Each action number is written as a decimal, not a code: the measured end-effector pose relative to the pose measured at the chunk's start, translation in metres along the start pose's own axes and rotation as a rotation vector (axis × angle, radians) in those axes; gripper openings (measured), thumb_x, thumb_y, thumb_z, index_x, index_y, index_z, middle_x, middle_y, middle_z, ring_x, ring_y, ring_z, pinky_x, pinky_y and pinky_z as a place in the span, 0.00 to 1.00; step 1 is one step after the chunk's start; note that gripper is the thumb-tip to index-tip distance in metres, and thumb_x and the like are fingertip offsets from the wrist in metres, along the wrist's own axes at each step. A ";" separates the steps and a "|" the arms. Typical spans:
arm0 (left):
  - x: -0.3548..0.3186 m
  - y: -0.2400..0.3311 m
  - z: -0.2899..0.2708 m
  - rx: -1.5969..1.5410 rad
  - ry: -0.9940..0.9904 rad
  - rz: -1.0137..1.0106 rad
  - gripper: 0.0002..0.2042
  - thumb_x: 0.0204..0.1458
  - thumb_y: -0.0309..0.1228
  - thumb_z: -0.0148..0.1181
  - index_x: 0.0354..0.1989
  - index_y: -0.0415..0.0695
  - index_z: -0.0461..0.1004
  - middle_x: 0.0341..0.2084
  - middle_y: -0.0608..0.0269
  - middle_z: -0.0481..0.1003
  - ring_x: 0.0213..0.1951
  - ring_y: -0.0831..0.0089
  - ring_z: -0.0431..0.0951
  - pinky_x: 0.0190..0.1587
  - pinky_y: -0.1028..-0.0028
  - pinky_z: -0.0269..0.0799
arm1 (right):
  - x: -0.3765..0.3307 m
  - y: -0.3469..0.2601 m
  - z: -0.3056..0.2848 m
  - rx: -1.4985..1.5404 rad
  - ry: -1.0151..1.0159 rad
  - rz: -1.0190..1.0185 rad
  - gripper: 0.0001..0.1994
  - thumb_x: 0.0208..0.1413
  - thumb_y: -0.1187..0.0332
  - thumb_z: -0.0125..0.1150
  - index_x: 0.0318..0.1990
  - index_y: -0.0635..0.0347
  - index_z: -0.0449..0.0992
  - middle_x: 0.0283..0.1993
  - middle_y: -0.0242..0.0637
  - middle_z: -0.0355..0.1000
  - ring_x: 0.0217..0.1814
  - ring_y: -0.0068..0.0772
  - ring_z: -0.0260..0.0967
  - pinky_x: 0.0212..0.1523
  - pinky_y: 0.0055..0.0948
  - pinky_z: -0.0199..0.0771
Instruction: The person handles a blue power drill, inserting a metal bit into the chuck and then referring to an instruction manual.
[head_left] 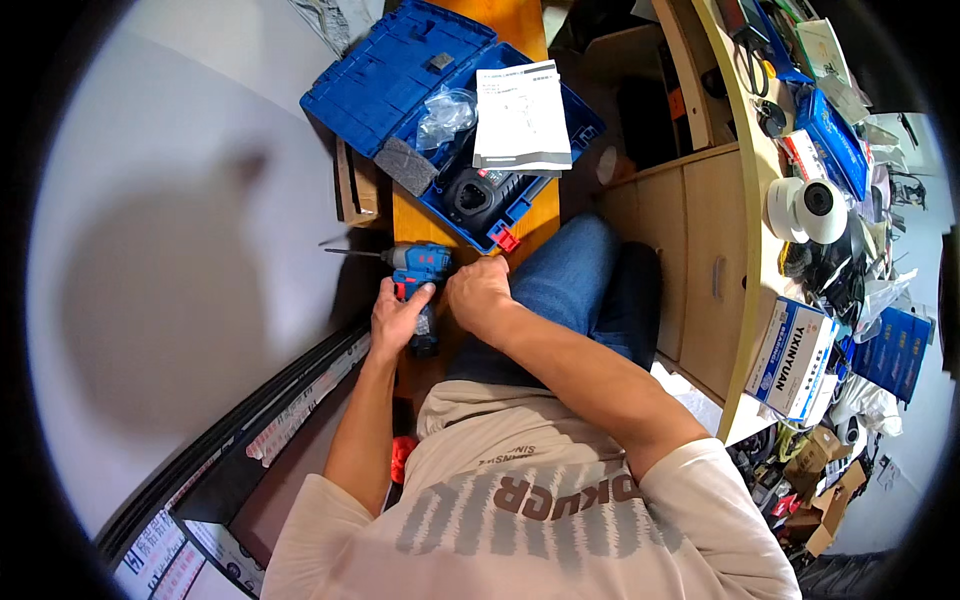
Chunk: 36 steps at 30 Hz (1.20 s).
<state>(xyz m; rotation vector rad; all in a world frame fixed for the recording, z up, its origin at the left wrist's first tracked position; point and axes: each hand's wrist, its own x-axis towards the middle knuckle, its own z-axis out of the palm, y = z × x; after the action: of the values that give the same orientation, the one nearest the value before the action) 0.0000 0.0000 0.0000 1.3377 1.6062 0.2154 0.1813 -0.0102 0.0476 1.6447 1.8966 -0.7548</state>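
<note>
A blue and black cordless drill point(428, 262) lies on its side across the front end of the wooden bench, its long thin bit pointing left. My left hand point(398, 318) is wrapped round its handle, thumb on the near side and fingers by the red trigger. The dark base of the handle shows below the hand. Close to the drill's rear end, my right hand point(482, 292) is closed over my thigh, knuckles up; what its fingers hold, if anything, is hidden. Just beyond both hands sits an open blue tool case point(400, 75) with a red latch point(503, 236).
In the case are a black battery charger point(475, 195), a clear plastic bag point(445, 115) and a white manual point(520, 115). A wall point(150, 250) rises on the left. On the right, a desk point(735, 190) holds a white camera point(815, 208) and several boxes.
</note>
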 end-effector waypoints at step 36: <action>-0.116 0.190 0.067 -0.833 -0.357 0.416 0.34 0.49 0.35 0.82 0.58 0.37 0.66 0.47 0.58 0.78 0.49 0.73 0.79 0.53 0.69 0.77 | -0.198 0.089 -0.006 2.193 0.766 -0.114 0.07 0.68 0.74 0.63 0.49 0.68 0.81 0.41 0.33 0.79 0.41 0.23 0.75 0.47 0.29 0.78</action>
<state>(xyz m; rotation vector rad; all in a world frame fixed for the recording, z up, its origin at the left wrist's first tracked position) 0.1611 -0.0525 0.1591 0.9479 0.7674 0.7588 0.2960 -0.1356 0.1834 3.0752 0.8426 -3.2431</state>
